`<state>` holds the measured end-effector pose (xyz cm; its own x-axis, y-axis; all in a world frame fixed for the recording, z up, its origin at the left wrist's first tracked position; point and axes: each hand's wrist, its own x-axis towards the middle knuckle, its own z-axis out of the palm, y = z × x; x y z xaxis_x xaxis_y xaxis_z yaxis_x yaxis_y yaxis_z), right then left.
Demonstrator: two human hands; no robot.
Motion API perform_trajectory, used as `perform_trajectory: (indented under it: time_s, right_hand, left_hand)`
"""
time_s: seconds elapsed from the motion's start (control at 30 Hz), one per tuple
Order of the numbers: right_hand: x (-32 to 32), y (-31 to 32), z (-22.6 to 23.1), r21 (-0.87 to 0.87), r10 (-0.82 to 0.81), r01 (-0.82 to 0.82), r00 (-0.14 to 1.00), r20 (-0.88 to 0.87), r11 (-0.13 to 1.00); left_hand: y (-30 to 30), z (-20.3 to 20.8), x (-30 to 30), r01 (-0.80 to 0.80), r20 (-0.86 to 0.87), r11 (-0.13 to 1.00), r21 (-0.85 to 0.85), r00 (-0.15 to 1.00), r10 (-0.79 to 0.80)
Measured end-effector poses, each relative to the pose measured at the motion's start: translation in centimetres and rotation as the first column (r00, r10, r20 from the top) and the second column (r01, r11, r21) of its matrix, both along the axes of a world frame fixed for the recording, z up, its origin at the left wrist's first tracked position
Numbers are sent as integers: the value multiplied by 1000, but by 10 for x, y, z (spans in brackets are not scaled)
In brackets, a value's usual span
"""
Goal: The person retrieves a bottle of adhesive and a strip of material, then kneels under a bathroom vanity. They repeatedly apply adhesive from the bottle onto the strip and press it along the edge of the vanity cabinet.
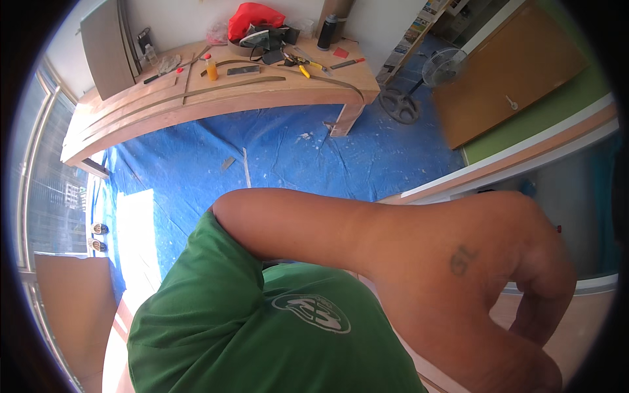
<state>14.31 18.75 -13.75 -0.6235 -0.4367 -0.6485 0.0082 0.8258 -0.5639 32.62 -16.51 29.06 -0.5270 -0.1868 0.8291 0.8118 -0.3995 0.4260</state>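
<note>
White-topped wooden ledge (524, 157) runs at a slant along the right of the view, a grey glass pane (570, 196) below it. A bare arm (367, 236) stretches from the short sleeve of a green shirt (216, 327) toward that ledge. It bends sharply just in front of the pane, close to the ledge, though whether it touches cannot be told. The fold fills the lower right of the view, and no hands show clearly, so whether they are apart, together or clamped on anything cannot be told.

Beyond the arm lies a floor under a blue plastic sheet (295, 150), speckled with white dust and a few wood scraps. A long curved wooden surface (131, 124) stands on the far side of it. Thin bent strips of wood (229, 85) lie along its near edge. At the middle stands a small orange bottle (211, 69). Toward the far right corner are a red bag (252, 16), a black flask (325, 31) and yellow-handled pliers (303, 67). A grey board (108, 46) leans upright at the far left corner.

On the floor past the right end of the surface stands a pedestal fan (444, 65) on a black round base. A brown wooden panel (517, 65) is beside it.
</note>
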Motion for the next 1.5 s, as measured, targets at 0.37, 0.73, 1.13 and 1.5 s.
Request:
perform_trajectory:
  time_s: [0.37, 0.73, 1.13, 1.5]
  right_hand:
    - [19, -156, -7, 17, 294, -296, 953, 68, 955]
    - [-29, -301, -41, -12, 501, -504, 855, 135, 864]
    - [-116, -476, -58, -80, 609, -605, 778, 154, 792]
    - [-104, -601, -48, -57, 556, -554, 819, 142, 830]
  left_hand:
    - [-88, 14, 84, -183, -55, 983, -31, 982, 181]
    - [-171, 14, 58, -374, 74, 911, -173, 918, 390]
    - [-317, -163, 12, -367, 523, 532, -763, 134, 842]
    - [-375, -490, 219, -746, 801, 367, -556, -599, -3]
